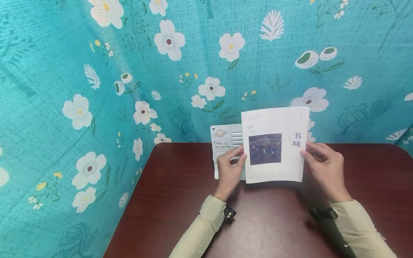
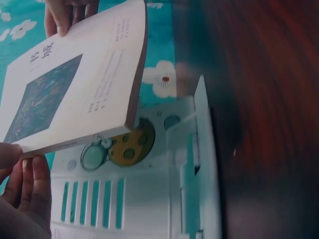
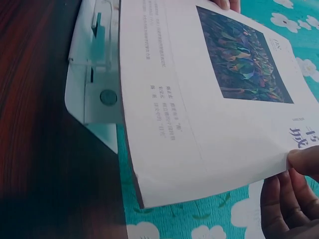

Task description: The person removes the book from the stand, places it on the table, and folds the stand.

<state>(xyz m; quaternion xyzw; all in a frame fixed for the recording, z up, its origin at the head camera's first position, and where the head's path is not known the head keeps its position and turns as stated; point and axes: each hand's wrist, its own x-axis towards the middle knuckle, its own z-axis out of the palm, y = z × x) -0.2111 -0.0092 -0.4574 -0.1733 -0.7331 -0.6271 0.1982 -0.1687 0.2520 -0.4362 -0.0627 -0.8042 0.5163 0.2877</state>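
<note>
White stand (image 1: pixel 221 138) just behind the left fingers, on the tabletop (image 1: pixel 258 218). Left hand (image 1: pixel 229 173) pinches the left edge of the book (image 1: pixel 274 123), thumb in front. Book is between both sets of fingers, partly in front of the stand; can't tell if touching. Right hand (image 1: pixel 328 170) pinches the right edge, thumb in front. Best: match both pinches, hold edges level, avoid bowing the cover, lower corners clear of the stand.
</note>
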